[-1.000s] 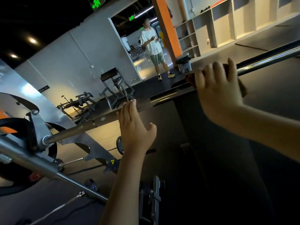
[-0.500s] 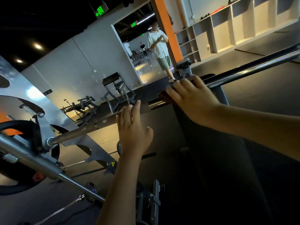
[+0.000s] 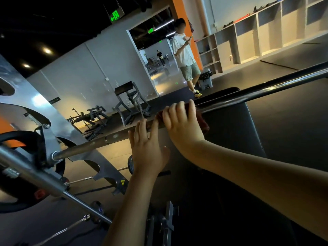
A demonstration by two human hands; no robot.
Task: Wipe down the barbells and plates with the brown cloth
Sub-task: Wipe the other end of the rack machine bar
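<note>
Dim gym flooring and pale walls are seen in the background, with open shelves [image 3: 248, 38] along the far right wall and an orange pillar [image 3: 179, 8] beside a doorway. A green exit sign [image 3: 115, 15] is hung from the dark ceiling. A person in a white shirt [image 3: 184, 52] is seen standing near the pillar, and a grey bin [image 3: 205, 80] is set just beside that person's feet. A padded seat frame [image 3: 127, 98] is placed against the left wall.

A barbell [image 3: 266, 87] is laid across the view, sloping up from lower left to upper right, and its left end is carried in a silver rack upright [image 3: 26, 103]. A black plate [image 3: 16, 197] is seen at the far left edge, behind a second steel bar. A dark bench pad [image 3: 239, 132] is seen beneath the middle of the barbell.

The brown cloth [image 3: 204, 122] is wrapped over the barbell near its middle and is gripped there by the right hand [image 3: 182, 125], whose fingers are curled over the top of the bar. Cloth edges are shown on both sides of that hand. The left hand [image 3: 147, 150] is held just beside it, lower along the bar, with fingers straight, thumb spread, and fingertips laid against the bar; nothing is held in it.
</note>
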